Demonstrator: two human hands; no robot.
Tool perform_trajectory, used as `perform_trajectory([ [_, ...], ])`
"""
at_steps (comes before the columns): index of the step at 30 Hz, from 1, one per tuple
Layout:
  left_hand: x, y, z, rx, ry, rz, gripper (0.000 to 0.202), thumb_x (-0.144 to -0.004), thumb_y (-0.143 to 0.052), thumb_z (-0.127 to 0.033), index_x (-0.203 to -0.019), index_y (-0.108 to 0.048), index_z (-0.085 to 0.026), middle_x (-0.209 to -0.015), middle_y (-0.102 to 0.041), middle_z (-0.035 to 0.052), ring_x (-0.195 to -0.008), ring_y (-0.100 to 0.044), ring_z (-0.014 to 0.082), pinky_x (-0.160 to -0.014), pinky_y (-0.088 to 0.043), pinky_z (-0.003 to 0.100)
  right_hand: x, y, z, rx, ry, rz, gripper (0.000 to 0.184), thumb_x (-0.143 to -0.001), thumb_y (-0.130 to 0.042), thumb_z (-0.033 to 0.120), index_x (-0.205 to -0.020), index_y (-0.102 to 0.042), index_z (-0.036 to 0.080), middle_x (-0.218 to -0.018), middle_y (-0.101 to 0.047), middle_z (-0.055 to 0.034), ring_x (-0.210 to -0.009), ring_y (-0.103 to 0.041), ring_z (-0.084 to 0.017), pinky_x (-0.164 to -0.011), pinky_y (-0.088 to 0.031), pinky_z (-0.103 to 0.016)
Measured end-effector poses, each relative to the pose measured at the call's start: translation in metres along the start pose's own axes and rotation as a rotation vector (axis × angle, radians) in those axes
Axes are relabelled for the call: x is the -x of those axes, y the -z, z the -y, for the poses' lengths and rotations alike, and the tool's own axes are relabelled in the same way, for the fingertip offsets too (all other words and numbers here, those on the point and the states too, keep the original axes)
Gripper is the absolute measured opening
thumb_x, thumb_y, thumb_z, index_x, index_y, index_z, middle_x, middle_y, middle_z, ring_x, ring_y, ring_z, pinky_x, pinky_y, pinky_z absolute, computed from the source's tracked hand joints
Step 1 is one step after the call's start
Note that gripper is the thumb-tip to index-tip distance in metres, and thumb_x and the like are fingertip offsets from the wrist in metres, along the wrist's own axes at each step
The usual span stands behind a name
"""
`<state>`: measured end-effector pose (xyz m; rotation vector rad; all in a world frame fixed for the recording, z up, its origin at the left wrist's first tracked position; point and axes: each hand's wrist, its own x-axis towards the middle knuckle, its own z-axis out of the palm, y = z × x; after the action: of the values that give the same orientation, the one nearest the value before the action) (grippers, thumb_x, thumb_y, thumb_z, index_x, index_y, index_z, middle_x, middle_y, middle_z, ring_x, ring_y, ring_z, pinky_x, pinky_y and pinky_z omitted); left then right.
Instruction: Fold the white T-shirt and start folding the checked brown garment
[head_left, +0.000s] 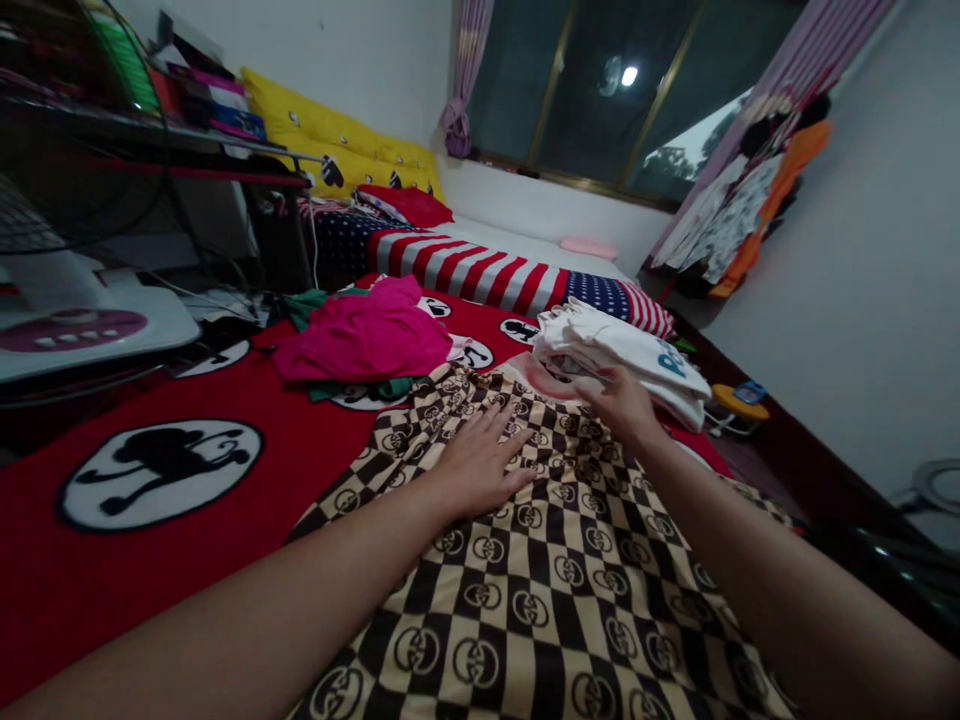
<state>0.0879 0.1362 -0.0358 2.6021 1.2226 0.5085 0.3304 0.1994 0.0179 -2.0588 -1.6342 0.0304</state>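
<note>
A brown and cream checkered garment [555, 580] lies spread on the red blanket [225, 500] in front of me. My left hand [480, 465] rests flat on it with fingers stretched out. My right hand [619, 400] reaches to the garment's far edge, beside a folded white garment [630, 355] with blue letters. Its fingertips are curled at that edge and mostly hidden, so what they grip is unclear.
A pink garment [367, 335] is heaped over green cloth at the left. A striped and starred blanket [510, 275] and yellow pillows [337, 140] lie farther back. A fan base [82, 325] and shelf stand at left. Clothes [750, 210] hang by the window.
</note>
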Motion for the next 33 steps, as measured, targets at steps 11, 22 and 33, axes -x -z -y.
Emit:
perform_trajectory([
  [11,-0.009,0.082,0.061,0.317,0.337,-0.533,0.033,-0.083,-0.048,-0.009,-0.104,-0.072,-0.017,-0.103,-0.073,0.0057,-0.096,-0.066,0.0179,-0.088,-0.049,0.026,0.035,-0.033,0.022,0.178,-0.013,0.054,0.036,-0.084,-0.051,0.051,-0.095,-0.069,0.021,-0.088,-0.071,-0.0088,-0.086,-0.065,-0.025,-0.063,-0.039,-0.028],
  [22,0.001,0.084,0.089,0.127,0.277,0.097,0.026,-0.064,-0.072,-0.041,-0.071,-0.067,-0.017,-0.065,-0.065,0.0000,-0.063,-0.057,0.0164,-0.055,-0.034,0.024,0.039,-0.038,0.014,0.047,0.023,-0.084,0.029,-0.081,-0.056,0.046,-0.086,-0.070,0.021,-0.078,-0.069,-0.0075,-0.077,-0.062,-0.025,-0.057,-0.033,-0.028],
  [33,0.015,0.126,0.097,0.514,0.359,-0.027,0.039,-0.057,-0.077,-0.033,-0.092,-0.066,-0.018,-0.080,-0.070,0.0014,-0.074,-0.065,0.0204,-0.060,-0.048,0.026,0.039,-0.039,0.011,-0.065,0.039,-0.115,0.027,-0.079,-0.058,0.044,-0.083,-0.070,0.020,-0.072,-0.069,-0.0064,-0.072,-0.063,-0.023,-0.060,-0.035,-0.029],
])
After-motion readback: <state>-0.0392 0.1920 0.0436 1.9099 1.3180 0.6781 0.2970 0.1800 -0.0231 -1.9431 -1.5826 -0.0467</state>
